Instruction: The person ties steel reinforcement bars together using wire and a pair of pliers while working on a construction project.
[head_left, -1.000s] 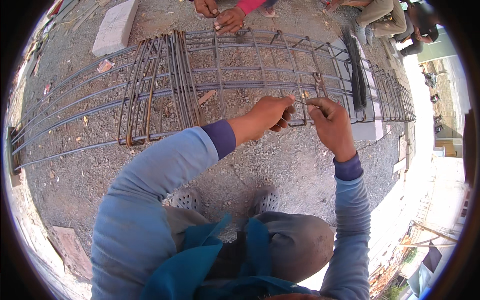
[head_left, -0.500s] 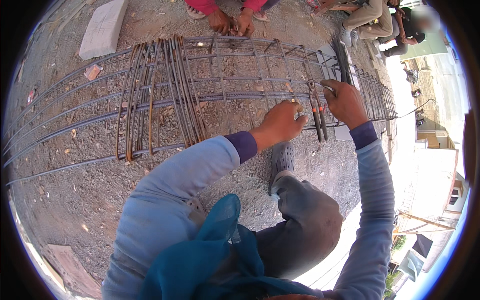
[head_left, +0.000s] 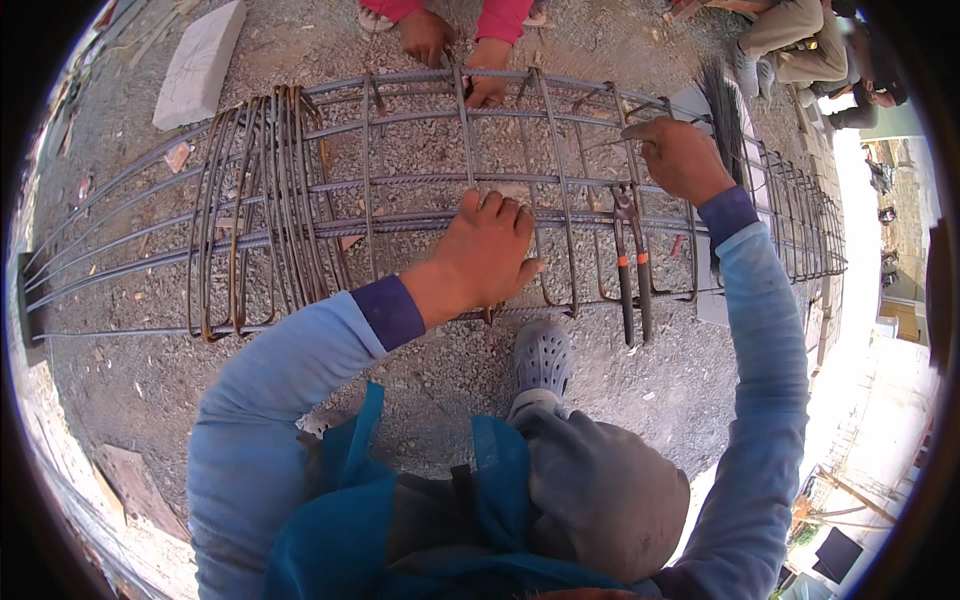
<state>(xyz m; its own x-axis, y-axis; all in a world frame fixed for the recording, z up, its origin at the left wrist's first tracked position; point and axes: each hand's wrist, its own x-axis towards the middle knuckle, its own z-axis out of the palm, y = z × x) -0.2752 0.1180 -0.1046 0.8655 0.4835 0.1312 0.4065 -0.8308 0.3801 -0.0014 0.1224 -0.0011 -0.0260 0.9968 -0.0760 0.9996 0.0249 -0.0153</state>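
Observation:
A long rebar cage of ribbed bars and square stirrups lies across in front of me. My left hand is over its near bars, fingers curled at a stirrup and thumb sticking out to the right; the fingers' undersides are hidden. At the far side, my right hand pinches a thin tie wire beside a stirrup. Between my hands, pincers with dark handles and orange bands hang by their head on a cage bar. Several loose stirrups are bunched on the cage's left part.
Across the cage, a co-worker's hands are at the far bar. A dark bundle of wire lies over the cage at right. A pale block sits on the gravel, far left. Other people sit at far right.
My left hand has moved left along the cage, away from the pincers. My right hand has shifted to the far side. The co-worker's hands have come apart, one reaching down into the cage.

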